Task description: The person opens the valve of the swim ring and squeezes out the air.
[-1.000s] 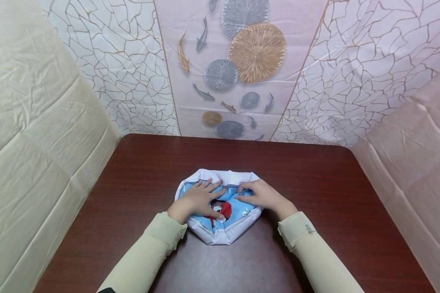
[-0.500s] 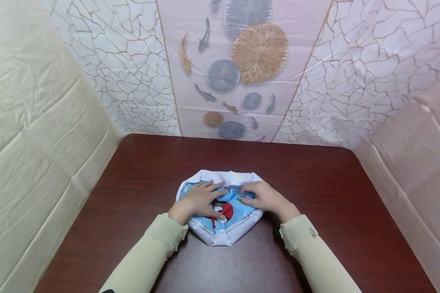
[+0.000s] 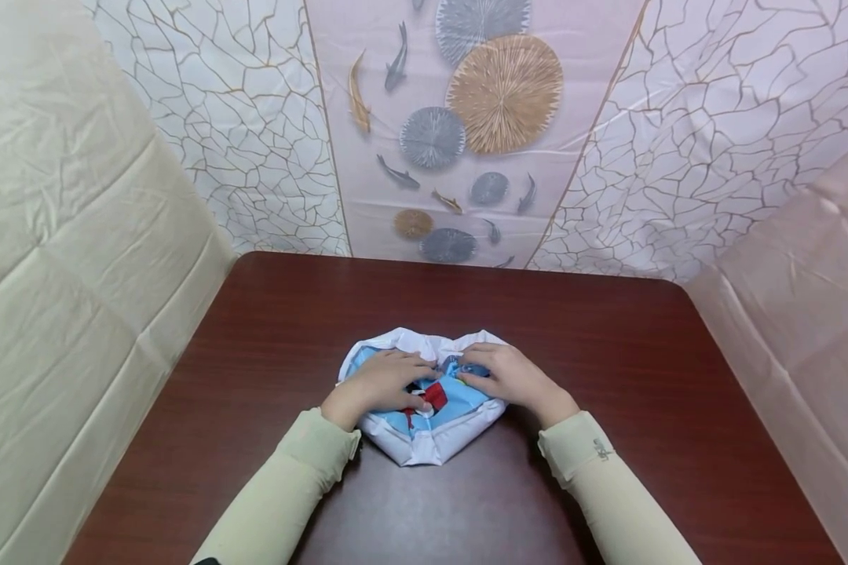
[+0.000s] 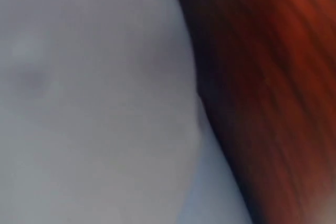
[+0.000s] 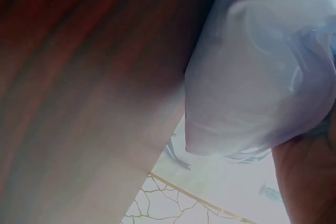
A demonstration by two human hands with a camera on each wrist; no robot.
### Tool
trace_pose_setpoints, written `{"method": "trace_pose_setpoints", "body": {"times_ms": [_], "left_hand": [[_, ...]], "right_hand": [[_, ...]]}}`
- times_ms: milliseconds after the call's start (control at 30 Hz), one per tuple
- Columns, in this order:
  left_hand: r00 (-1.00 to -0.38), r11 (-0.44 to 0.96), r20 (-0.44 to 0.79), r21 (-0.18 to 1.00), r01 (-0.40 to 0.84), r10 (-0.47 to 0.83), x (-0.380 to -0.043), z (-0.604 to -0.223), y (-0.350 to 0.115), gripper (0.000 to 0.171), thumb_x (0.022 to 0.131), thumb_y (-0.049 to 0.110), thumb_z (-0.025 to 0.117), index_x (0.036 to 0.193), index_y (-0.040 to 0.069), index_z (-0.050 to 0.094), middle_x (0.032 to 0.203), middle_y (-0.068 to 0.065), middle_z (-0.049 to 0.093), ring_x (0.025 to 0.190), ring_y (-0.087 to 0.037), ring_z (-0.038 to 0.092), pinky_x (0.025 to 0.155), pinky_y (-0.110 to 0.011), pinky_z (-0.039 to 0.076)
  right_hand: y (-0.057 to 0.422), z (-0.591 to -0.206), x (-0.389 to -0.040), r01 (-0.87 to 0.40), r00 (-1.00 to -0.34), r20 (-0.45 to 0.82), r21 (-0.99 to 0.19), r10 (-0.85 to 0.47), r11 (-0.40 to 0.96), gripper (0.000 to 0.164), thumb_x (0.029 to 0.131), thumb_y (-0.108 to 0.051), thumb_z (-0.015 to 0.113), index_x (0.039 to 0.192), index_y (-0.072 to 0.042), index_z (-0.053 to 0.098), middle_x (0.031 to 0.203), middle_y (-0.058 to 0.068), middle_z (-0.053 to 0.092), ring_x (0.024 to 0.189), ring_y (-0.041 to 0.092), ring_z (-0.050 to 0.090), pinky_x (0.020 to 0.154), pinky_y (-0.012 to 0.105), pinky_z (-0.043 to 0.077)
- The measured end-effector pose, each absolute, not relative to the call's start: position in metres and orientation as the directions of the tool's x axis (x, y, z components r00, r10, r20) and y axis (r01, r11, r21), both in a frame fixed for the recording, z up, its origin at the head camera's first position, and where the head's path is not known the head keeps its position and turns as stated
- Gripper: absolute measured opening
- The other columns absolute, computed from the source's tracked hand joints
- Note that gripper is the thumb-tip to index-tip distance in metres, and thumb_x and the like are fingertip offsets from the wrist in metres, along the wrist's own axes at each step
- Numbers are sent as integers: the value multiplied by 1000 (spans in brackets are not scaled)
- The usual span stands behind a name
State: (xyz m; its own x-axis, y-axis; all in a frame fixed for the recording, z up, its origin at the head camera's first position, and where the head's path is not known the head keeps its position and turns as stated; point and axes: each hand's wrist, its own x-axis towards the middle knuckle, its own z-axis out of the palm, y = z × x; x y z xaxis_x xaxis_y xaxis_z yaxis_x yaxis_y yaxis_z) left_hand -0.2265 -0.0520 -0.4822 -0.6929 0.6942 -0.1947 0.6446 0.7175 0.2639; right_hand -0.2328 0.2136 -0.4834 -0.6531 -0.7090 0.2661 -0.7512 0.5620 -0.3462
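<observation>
A soft, crumpled inflatable ring [image 3: 396, 447] lies on the table, with a white outer band and a shiny light blue top carrying a red print. My left hand [image 3: 378, 380] grips its left half from above, fingers bent into the plastic and thumb near the red print. On the right half, my right hand [image 3: 512, 377] holds the blue plastic with curled fingers; the fingertips are partly hidden in the folds. Close up in the left wrist view is a blurred pale surface [image 4: 105, 98]. The right wrist view shows the ring's white side [image 5: 252, 87] beside part of my hand [image 5: 310, 182].
The dark red-brown wooden table [image 3: 608, 337] extends around the ring on all sides. A patterned cloth [image 3: 431, 196] hangs behind its far edge. Cream padded cloth walls [image 3: 92, 235] stand at the left and right.
The spread fingers of my left hand have bent inward. The ring's far edge now dips in the middle and its centre gap has narrowed. My right hand's fingers have drawn the plastic in.
</observation>
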Motion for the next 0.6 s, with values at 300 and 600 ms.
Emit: {"method": "trace_pose_setpoints", "body": {"times_ms": [300, 600], "left_hand": [[-705, 724, -177, 257, 640, 687, -223, -484, -50, 64, 91, 62, 61, 146, 31, 55, 153, 8, 47, 146, -19, 35, 118, -50, 26], [-706, 713, -152, 296, 635, 692, -219, -483, -52, 88, 83, 87, 41, 148, 29, 52, 156, 5, 43, 147, -23, 33, 118, -54, 23]], "right_hand": [[211, -483, -232, -653, -729, 143, -438, -670, 617, 20, 95, -30, 71, 110, -17, 76, 103, -6, 74, 89, 6, 65, 84, 31, 57], [211, -486, -236, -633, -736, 101, -455, -670, 627, 19, 96, -32, 70, 107, -19, 77, 101, -9, 74, 89, 4, 65, 82, 30, 56]]}}
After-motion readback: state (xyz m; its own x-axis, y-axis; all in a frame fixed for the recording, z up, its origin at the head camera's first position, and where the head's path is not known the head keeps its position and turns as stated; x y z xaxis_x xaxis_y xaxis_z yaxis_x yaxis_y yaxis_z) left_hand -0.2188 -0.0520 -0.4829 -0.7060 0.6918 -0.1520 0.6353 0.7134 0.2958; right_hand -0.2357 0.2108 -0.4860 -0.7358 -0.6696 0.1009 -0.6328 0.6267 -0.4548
